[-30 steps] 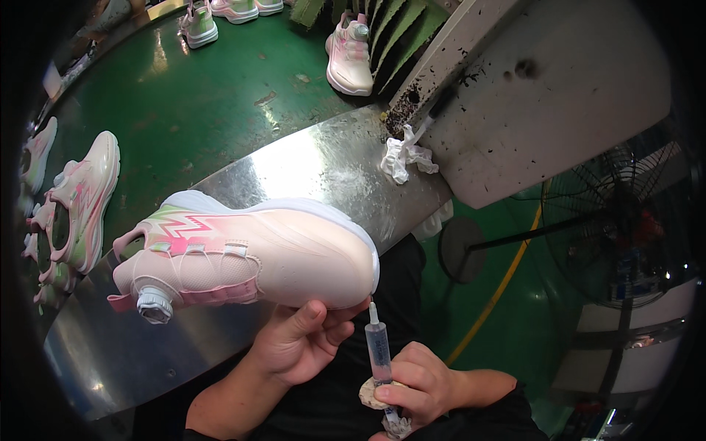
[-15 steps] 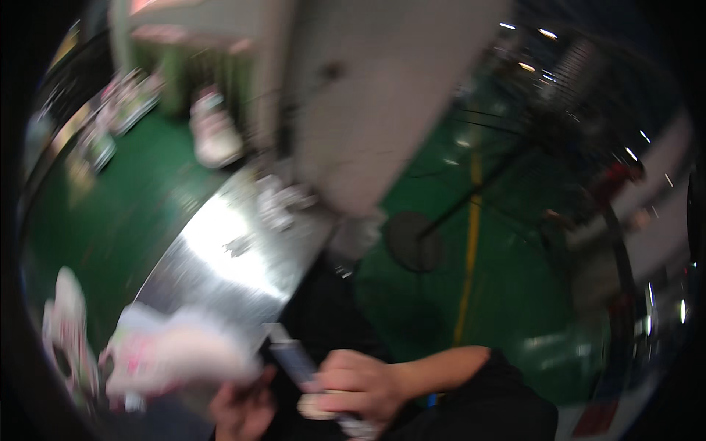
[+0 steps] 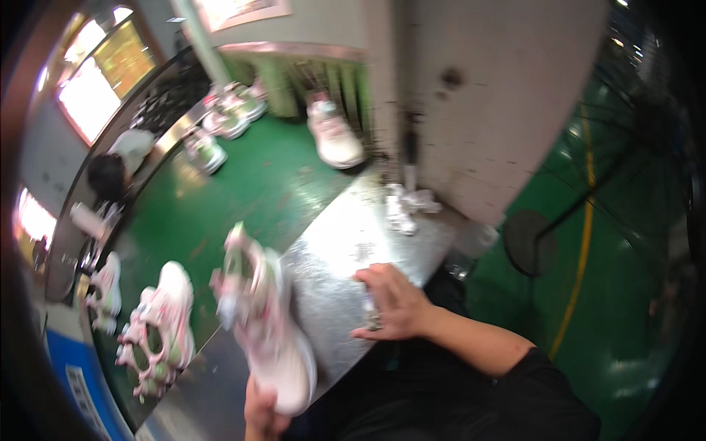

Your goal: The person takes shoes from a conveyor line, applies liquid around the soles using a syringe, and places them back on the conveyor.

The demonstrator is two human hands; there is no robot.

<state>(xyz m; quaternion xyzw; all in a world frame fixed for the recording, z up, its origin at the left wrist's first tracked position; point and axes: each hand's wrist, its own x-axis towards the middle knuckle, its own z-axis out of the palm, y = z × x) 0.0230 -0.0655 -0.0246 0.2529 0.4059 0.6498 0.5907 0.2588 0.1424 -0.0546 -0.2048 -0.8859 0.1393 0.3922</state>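
Observation:
My left hand (image 3: pixel 266 411), low in the view, is closed around the toe end of a white and pink sneaker (image 3: pixel 268 323). The sneaker tilts over the metal bench, heel pointing away from me, its opening and laces smeared by motion. To the right, my right hand (image 3: pixel 397 303) is over the bench top with fingers curled. A small pale, narrow thing (image 3: pixel 370 312) shows between its thumb and fingers, too blurred to name. Crumpled white paper or cloth (image 3: pixel 404 208) lies at the bench's far end.
The shiny metal bench (image 3: pixel 331 268) adjoins a green surface (image 3: pixel 187 209). Several sneakers (image 3: pixel 162 312) stand at the left, and a single sneaker (image 3: pixel 334 136) sits by green strip curtains (image 3: pixel 283 88). A grey panel (image 3: pixel 485 103) rises beyond; a round-based stand (image 3: pixel 528 239) is at right. A person (image 3: pixel 110 173) is far left.
The view has swung left. The sneaker in my left hand has turned from lying sideways to heel away. My right hand, earlier gripping a slim dark-shafted tool, has moved forward over the bench.

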